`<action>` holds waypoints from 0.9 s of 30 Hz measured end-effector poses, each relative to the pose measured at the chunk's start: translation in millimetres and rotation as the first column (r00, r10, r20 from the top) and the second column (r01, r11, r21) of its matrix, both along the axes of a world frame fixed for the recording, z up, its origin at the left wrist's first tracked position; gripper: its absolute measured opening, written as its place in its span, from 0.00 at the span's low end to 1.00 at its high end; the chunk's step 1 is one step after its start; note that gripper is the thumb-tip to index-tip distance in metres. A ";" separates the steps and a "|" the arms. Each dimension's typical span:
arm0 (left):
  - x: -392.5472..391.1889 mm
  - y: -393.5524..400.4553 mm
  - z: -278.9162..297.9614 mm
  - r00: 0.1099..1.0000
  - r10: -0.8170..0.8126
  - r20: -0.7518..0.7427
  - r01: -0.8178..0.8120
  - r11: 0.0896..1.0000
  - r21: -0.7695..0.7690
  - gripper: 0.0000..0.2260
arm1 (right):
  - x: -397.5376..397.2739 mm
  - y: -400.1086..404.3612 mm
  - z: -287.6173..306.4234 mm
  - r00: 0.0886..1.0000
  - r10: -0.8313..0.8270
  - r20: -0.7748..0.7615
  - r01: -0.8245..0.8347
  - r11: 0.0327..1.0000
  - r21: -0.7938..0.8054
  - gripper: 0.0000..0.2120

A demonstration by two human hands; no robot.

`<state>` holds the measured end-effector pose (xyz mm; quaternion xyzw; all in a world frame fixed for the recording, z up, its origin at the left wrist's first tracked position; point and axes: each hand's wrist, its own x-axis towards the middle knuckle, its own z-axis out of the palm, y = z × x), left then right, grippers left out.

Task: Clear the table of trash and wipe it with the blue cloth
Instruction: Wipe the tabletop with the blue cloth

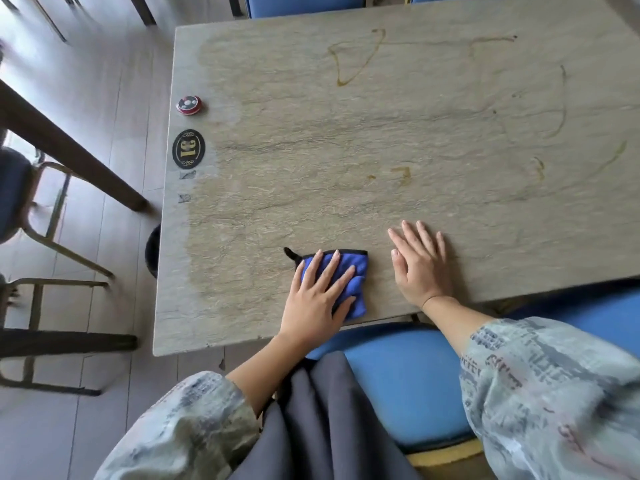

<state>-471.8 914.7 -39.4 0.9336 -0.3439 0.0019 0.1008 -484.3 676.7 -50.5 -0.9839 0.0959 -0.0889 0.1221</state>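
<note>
A folded blue cloth (349, 278) with a black edge lies near the front edge of the stone-patterned table (346, 133). My left hand (317, 299) presses flat on the cloth, fingers spread over it. My right hand (420, 263) rests flat on the bare tabletop just to the right of the cloth, palm down, fingers apart, holding nothing. Brownish-yellow streaks (353, 60) mark the far and right parts of the table. The left strip of the tabletop looks lighter than the middle.
A round red call button (188, 105) and a black oval number plate (188, 149) sit at the table's left edge. A dark bin (152, 251) shows under that edge. Blue chairs stand at the near side (398, 375) and far side (301, 3). Other chair frames stand on the left.
</note>
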 end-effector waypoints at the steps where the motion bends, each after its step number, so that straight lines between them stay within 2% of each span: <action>1: 1.5 5.1 0.2 1.000 -0.004 0.010 0.004 1.000 -0.003 0.21 | -0.2 -0.4 -1.0 1.000 0.000 -0.001 0.000 1.000 0.000 0.22; 10: 10.9 104.5 9.2 0.981 0.195 0.009 -0.195 0.981 0.007 0.22 | -1.9 -1.4 -0.4 1.000 -0.001 -0.004 0.001 1.000 0.023 0.22; 13: 10.1 108.6 9.6 0.968 0.250 0.009 -0.250 0.967 0.054 0.24 | -0.5 -2.6 0.8 1.000 0.002 0.017 -0.003 0.997 0.074 0.21; 17: 13.6 70.4 9.3 0.978 0.209 0.024 -0.211 0.973 0.092 0.26 | 3.1 -6.3 3.0 0.998 -0.018 0.068 0.006 0.985 0.172 0.19; 22: 18.4 -37.5 4.2 1.000 0.028 -0.002 -0.028 0.997 0.074 0.27 | 4.7 -48.2 3.2 0.981 0.178 0.083 -0.191 0.958 0.215 0.20; 24: 19.5 -80.0 3.3 1.000 -0.001 -0.002 0.001 0.996 0.086 0.26 | 6.2 -80.0 2.4 0.979 0.189 0.081 -0.200 0.963 0.179 0.21; 25: 20.8 -97.4 4.2 0.999 0.033 -0.001 -0.033 0.996 0.080 0.25 | 8.3 -96.3 2.9 0.980 0.182 0.075 -0.192 0.968 0.160 0.21; 27: 21.1 -125.3 6.9 0.973 0.230 -0.019 -0.229 0.973 0.032 0.23 | 13.5 -124.2 3.8 0.983 0.179 0.047 -0.184 0.973 0.140 0.22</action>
